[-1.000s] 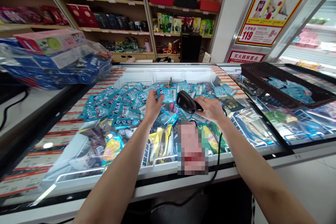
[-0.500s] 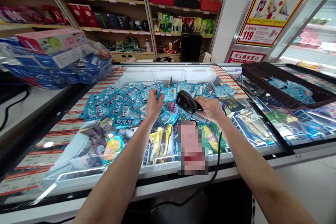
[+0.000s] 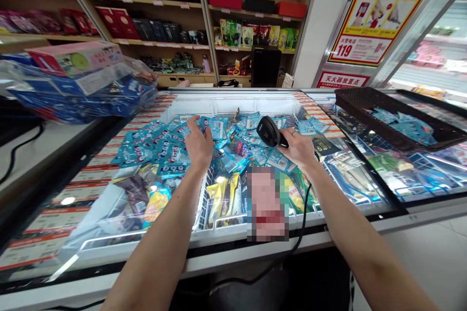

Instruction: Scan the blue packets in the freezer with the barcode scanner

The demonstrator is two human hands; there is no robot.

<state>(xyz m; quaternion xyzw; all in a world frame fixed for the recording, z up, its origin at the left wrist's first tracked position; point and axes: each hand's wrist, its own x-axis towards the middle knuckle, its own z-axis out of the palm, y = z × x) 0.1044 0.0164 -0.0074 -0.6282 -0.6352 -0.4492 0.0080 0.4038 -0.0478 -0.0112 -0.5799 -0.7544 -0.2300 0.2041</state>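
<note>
My right hand (image 3: 298, 146) is wrapped round the handle of a black barcode scanner (image 3: 269, 131), whose head points left over the packets. Its cable drops from the handle toward the freezer's front edge. My left hand (image 3: 199, 146) is over the scattered blue snack packets (image 3: 164, 148), with thumb and index finger apart. One blue packet (image 3: 216, 129) lies right beside the thumb; its pale printed back faces up. More packets spread across the glass lid between and around the hands. The tips of some left-hand fingers are hidden.
A blurred-out pink object (image 3: 264, 194) lies near the front edge. The dark basket (image 3: 386, 136) on the right holds blue packets. Plastic-wrapped boxes (image 3: 83, 82) are stacked at the left. Behind the chest freezer (image 3: 204, 265) stand stocked shelves (image 3: 160, 41).
My left hand has moved left and its fingers have spread from a pinch on a packet. The scanner in my right hand has shifted slightly right and up.
</note>
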